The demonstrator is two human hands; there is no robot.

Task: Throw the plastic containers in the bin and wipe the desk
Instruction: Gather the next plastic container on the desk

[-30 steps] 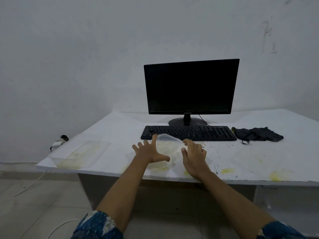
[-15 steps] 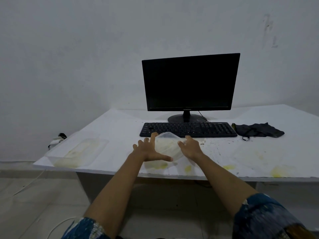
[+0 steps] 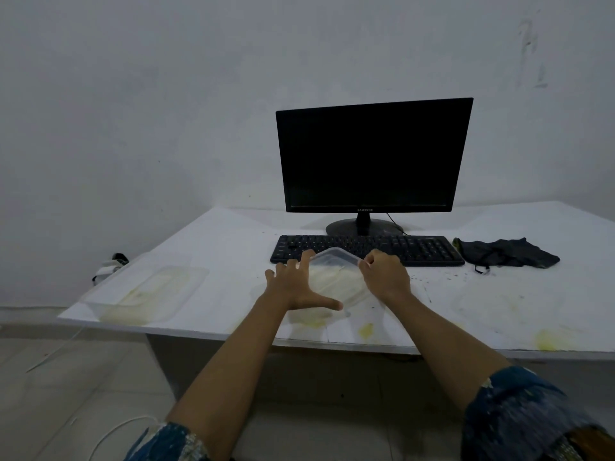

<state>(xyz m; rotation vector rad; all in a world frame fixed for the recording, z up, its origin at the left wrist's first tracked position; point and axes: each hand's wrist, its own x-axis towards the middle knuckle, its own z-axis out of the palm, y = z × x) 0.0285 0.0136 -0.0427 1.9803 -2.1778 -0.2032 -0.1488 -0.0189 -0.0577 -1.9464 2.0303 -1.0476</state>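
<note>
A clear plastic container (image 3: pixel 336 277) with yellow smears sits tilted in front of the keyboard, its far edge raised. My right hand (image 3: pixel 386 276) grips its right rim. My left hand (image 3: pixel 296 287) lies against its left side with fingers spread. A second clear container (image 3: pixel 149 292) rests at the desk's left front corner. A flat clear lid (image 3: pixel 499 306) lies on the right part of the white desk (image 3: pixel 233 241). A dark cloth (image 3: pixel 506 252) lies right of the keyboard. No bin is in view.
A black monitor (image 3: pixel 372 154) stands at the back with a black keyboard (image 3: pixel 366 249) before it. Yellow stains (image 3: pixel 545 339) and dark specks mark the desk front. White cables (image 3: pixel 109 434) trail on the tiled floor at the left.
The container's far edge has lifted off the desk as my right hand closed on its rim. Both hands have moved slightly forward with it.
</note>
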